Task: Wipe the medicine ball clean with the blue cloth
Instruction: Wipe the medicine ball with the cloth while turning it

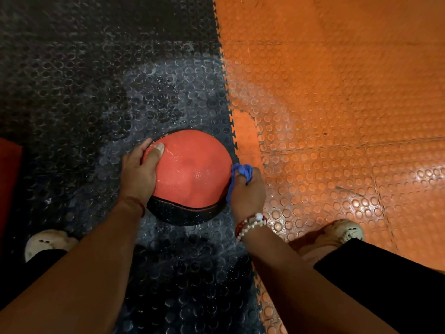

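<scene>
As you look down between your feet, a red shape fills the frame's 9 o'clock edge. Your left shoe shows pale at about 8 o'clock on the black mat, whose raised studs glisten near the middle.

Your left hand grips the ball at its 9 o'clock side. The thumb lies flat on the red top, pointing toward 12, and the fingers curl round the far left curve. A red thread circles that wrist.

The ball sits on the black mat just below the frame's centre, close to the toothed seam. Its top is red and glossy, and a black band runs along its 6 o'clock edge.

At the ball's 3 o'clock, your right hand is closed round the cloth. The cloth is bunched blue in the fist and touches the ball's side, with a strip hanging down between hand and ball. A bead bracelet wraps the right wrist.

Right of the seam lies the orange mat, studded too, and your right shoe stands on it at about 4 o'clock.
</scene>
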{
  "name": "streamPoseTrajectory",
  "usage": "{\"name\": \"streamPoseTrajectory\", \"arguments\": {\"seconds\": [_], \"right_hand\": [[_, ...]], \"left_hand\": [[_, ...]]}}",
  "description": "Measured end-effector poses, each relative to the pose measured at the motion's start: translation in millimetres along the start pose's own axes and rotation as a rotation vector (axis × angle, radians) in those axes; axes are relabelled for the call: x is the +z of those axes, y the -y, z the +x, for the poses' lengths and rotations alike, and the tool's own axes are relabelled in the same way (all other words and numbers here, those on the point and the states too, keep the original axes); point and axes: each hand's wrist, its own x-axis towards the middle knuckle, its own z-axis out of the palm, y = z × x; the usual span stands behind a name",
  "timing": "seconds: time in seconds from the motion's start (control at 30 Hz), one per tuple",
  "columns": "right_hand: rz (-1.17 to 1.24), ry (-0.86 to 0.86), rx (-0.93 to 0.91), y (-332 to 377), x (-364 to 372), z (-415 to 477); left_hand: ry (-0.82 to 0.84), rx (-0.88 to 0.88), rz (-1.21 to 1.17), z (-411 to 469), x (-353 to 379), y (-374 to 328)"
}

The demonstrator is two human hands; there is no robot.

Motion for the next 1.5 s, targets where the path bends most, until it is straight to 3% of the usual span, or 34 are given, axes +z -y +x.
{"name": "streamPoseTrajectory", "arguments": {"seconds": [0.1,0.2,0.4,0.53,0.67,0.87,1.17,1.23,1.4,1.5], "right_hand": [[-0.028,0.014,-0.208,18.5,0.8,-11.1],[-0.099,0.058,-0.254,27.3,8.7,13.9],[0.016,0.183,0.07,2.8,10.1,44.9],[0.123,0.053,0.242,-19.1,9.2,9.9],[0.187,-0.063,0.151,-14.1,10.8,-20.3],[-0.006,-0.039,-0.157,6.4,14.0,-3.5],[0.088,-0.002,0.197,-14.5,6.1,15.2],[0.08,-0.045,0.163,-13.2,2.2,-2.4],[0.004,-0.064,-0.125,6.4,3.4,-3.4],[-0.035,0.006,-0.081,11.2,6.1,24.9]], "left_hand": [[0.032,-0.012,-0.018,3.7,-5.8,3.9],[0.03,0.001,-0.013,2.1,-7.0,7.5],[0.024,-0.016,-0.057,4.8,-8.3,12.2],[0.043,-0.031,-0.069,4.9,-11.2,11.3],[0.051,-0.021,-0.065,6.2,-10.7,12.5],[0.066,-0.026,-0.074,7.6,-11.1,14.1],[0.034,-0.014,-0.037,6.3,-0.7,8.2],[0.033,-0.018,-0.031,7.0,0.1,7.0],[0.047,-0.008,-0.031,7.8,-1.4,7.6],[0.043,0.004,-0.017,4.4,-0.5,7.5]]}}
